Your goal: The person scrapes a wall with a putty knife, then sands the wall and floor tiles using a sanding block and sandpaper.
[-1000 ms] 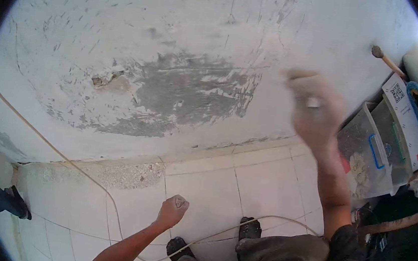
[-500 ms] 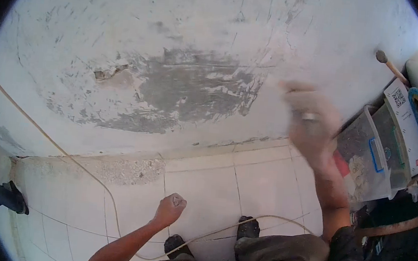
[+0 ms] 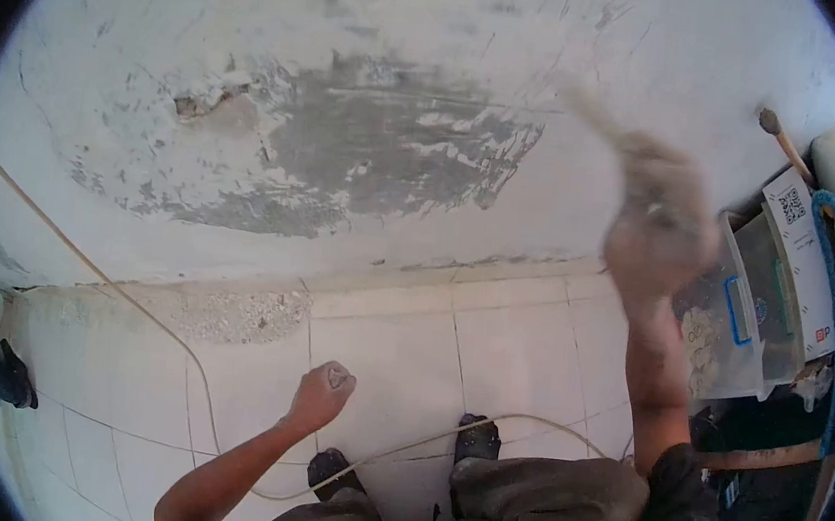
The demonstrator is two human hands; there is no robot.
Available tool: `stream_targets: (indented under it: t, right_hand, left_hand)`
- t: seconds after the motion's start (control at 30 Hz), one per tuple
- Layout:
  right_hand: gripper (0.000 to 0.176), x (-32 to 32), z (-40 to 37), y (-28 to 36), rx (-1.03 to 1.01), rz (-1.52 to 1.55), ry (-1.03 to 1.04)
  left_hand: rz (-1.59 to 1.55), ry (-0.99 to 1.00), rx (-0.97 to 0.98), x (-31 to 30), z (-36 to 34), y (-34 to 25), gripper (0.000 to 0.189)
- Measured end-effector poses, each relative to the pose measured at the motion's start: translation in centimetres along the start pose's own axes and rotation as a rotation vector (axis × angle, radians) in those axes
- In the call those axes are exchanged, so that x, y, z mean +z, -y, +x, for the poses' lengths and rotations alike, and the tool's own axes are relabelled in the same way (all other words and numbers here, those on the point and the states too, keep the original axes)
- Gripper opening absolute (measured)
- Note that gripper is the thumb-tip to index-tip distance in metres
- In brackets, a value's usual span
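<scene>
My right hand (image 3: 661, 219) is raised in front of the wall, dusty and smeared by motion. Its fingers are wrapped round a thin, pale, scraper-like tool (image 3: 598, 112) that points up and left; blur hides its exact kind. To the left of that hand, the white wall (image 3: 564, 204) has a large grey patch (image 3: 378, 146) with flaked edges and a small broken hole (image 3: 201, 104). Low over the floor, my left hand (image 3: 321, 394) is closed in a fist with grey dust on it. Whatever it may hold is hidden.
Plaster crumbs (image 3: 251, 315) lie on the tiled floor (image 3: 378, 357) along the wall. A thin cable (image 3: 114, 282) loops across to my feet. Clear plastic bins (image 3: 739, 362) and a wooden-handled tool (image 3: 785, 145) stand at right. Another person's foot (image 3: 14, 374) is at far left.
My right hand has shifted right and slightly up, the tool now showing as a blurred streak. My left fist keeps its shape. The whole view has shifted a little.
</scene>
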State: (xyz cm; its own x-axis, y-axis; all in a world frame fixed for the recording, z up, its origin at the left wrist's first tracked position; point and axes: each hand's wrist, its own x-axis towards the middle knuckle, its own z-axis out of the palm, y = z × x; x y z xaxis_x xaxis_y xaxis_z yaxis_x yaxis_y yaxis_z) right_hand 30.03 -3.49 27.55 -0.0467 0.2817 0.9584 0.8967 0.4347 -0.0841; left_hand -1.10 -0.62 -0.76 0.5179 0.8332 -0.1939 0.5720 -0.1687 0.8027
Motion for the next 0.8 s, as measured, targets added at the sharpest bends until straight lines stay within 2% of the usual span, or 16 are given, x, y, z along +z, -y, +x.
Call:
stream_targets:
  t: [0.03,0.07,0.1,0.13,0.2,0.3,0.37,0.43,0.47,0.53,0.6,0.67,0.73,0.77,0.8]
  right_hand:
    - [0.023,-0.4,1.0,0.5,0.024,0.058,-0.069]
    - [0.023,0.5,0.8,0.3,-0.024,0.014,-0.079]
    - [0.023,1.5,-0.8,-0.6,0.015,-0.07,0.081]
    - [0.023,2.8,-3.4,-2.0,0.05,-0.152,0.236]
    - [0.021,5.0,-11.0,-4.5,0.188,-0.233,0.509]
    - [0.02,5.0,-13.1,-3.0,0.204,-0.182,0.628]
    - [0.016,3.6,-9.1,-2.2,0.135,-0.026,0.379]
    - [0.017,1.7,-3.7,-0.1,0.025,-0.082,0.148]
    - [0.017,1.3,-2.1,0.5,0.031,-0.084,0.153]
    - [0.023,1.0,-0.2,1.2,0.039,0.066,-0.081]
    - [0.022,2.5,-3.3,-1.6,0.051,-0.113,0.205]
    - [0.022,4.1,-9.1,-3.6,0.178,-0.165,0.541]
    - [0.021,4.7,-11.8,-3.3,0.101,-0.121,0.652]
    - [0.021,4.3,-11.4,-3.1,0.102,-0.119,0.66]
    - [0.02,3.6,-9.6,-2.3,0.08,-0.082,0.578]
  left_hand:
    - [-0.006,0.01,-0.008,0.0,-0.1,-0.5,0.024]
    - [-0.044,0.047,-0.095,-0.3,-0.1,-1.2,0.026]
    - [-0.079,0.081,-0.18,-0.4,-0.2,-1.7,0.028]
    - [-0.078,0.078,-0.179,-0.3,-0.2,-1.8,0.028]
    - [-0.049,0.036,-0.037,-0.2,-0.2,-1.8,0.028]
    - [-0.076,0.056,-0.08,-0.9,-0.5,-2.2,0.029]
    - [-0.05,0.032,-0.088,-0.7,-0.2,-0.9,0.028]
    - [-0.019,0.025,-0.102,-0.5,-0.4,-0.4,0.026]
    - [-0.02,0.044,-0.13,-0.8,-0.3,-0.7,0.026]
    - [-0.019,0.067,-0.162,-1.0,-0.2,-1.0,0.027]
    - [-0.043,0.041,-0.103,-0.8,-0.2,-1.6,0.028]
    - [-0.039,0.049,-0.109,-1.1,-0.4,-2.2,0.028]
    - [-0.052,0.053,-0.118,-1.1,-0.2,-2.3,0.028]
    - [-0.045,0.062,-0.115,-1.1,-0.2,-1.8,0.028]
    - [-0.039,0.066,-0.113,-1.0,-0.2,-1.4,0.028]
